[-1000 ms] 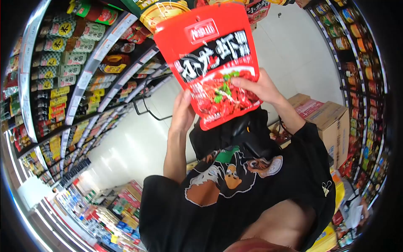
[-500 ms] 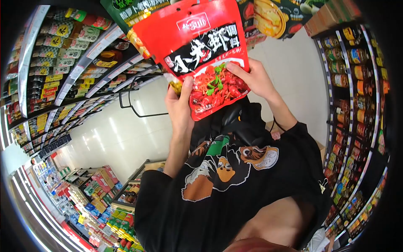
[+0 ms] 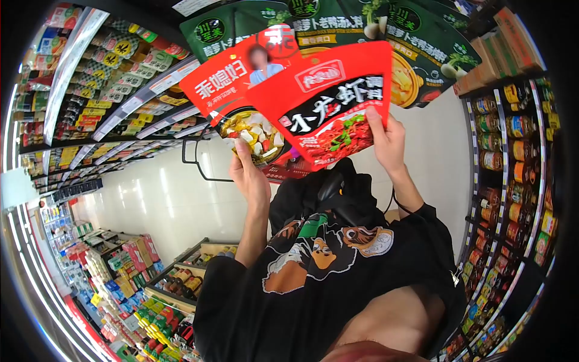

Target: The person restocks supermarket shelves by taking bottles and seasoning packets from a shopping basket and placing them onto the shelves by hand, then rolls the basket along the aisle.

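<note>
My right hand (image 3: 391,142) grips a red seasoning pouch (image 3: 325,78) by its lower right edge, thumb on the front. Crayfish are pictured on it below large white lettering on black. My left hand (image 3: 250,180) holds a second red seasoning pouch (image 3: 223,84), which shows a bowl of pale pieces in yellow broth, by its lower edge. The crayfish pouch overlaps the right side of this one. Just beyond both are several dark green soup-seasoning pouches (image 3: 431,54), partly hidden by the red ones.
Shelves of packets (image 3: 102,66) line the left side, and shelves of jars (image 3: 518,127) the right. Cardboard boxes (image 3: 500,45) sit at the upper right. A black wire frame (image 3: 199,160) juts out near my left hand. Stacked goods (image 3: 139,259) stand at the lower left.
The two red pouches have spread apart, uncovering the front of the left one. My right hand has moved right and down with the crayfish pouch. More of the green pouches shows.
</note>
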`<control>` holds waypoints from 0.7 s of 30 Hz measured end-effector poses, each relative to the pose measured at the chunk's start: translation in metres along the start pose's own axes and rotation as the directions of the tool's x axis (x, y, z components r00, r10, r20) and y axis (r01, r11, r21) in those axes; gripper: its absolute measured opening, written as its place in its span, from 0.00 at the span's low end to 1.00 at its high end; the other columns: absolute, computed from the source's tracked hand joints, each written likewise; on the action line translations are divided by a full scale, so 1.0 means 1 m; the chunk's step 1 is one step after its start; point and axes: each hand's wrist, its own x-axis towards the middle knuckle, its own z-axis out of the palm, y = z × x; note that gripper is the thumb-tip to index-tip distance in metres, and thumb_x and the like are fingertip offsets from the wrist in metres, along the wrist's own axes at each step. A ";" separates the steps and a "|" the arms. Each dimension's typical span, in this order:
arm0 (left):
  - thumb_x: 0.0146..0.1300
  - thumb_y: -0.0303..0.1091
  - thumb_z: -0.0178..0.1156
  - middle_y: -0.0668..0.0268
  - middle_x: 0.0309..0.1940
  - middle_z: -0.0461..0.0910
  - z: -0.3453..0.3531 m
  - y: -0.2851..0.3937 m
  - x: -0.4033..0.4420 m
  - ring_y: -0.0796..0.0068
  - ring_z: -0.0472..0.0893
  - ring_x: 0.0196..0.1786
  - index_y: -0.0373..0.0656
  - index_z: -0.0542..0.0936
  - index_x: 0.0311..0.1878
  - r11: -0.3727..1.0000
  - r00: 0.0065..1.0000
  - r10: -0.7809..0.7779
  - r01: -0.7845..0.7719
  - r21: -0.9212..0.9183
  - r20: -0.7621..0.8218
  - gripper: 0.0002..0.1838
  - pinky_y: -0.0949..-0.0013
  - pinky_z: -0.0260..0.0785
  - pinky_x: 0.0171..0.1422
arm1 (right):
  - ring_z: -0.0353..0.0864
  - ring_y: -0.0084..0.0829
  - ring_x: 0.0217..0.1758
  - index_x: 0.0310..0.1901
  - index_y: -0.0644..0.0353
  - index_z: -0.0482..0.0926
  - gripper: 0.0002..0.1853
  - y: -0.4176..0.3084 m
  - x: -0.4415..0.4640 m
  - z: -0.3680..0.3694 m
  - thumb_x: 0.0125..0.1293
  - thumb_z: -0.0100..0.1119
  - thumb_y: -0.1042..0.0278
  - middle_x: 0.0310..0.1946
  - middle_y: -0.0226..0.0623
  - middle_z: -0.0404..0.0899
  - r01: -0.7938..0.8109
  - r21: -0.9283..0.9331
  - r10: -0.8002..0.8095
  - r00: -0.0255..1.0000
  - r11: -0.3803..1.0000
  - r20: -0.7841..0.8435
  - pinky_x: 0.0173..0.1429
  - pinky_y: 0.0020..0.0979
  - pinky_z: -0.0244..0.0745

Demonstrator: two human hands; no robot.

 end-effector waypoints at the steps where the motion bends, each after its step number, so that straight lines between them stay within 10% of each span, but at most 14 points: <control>1: 0.79 0.43 0.50 0.60 0.50 0.83 -0.006 0.001 0.004 0.75 0.83 0.49 0.31 0.78 0.53 0.999 1.000 0.004 -0.005 0.048 0.014 0.21 0.68 0.79 0.54 | 0.72 0.13 0.28 0.43 0.68 0.82 0.16 -0.001 0.001 -0.001 0.76 0.57 0.60 0.24 0.27 0.79 0.032 -0.019 -0.032 0.999 0.999 -0.031 0.32 0.23 0.68; 21: 0.79 0.45 0.52 0.64 0.42 0.85 -0.030 0.008 0.055 0.84 0.79 0.41 0.30 0.82 0.46 0.927 0.985 0.087 -0.136 0.350 0.151 0.23 0.75 0.73 0.47 | 0.73 0.12 0.38 0.42 0.65 0.82 0.15 0.006 -0.018 0.011 0.77 0.56 0.59 0.35 0.26 0.81 -0.066 0.121 0.096 0.961 0.990 -0.259 0.44 0.19 0.68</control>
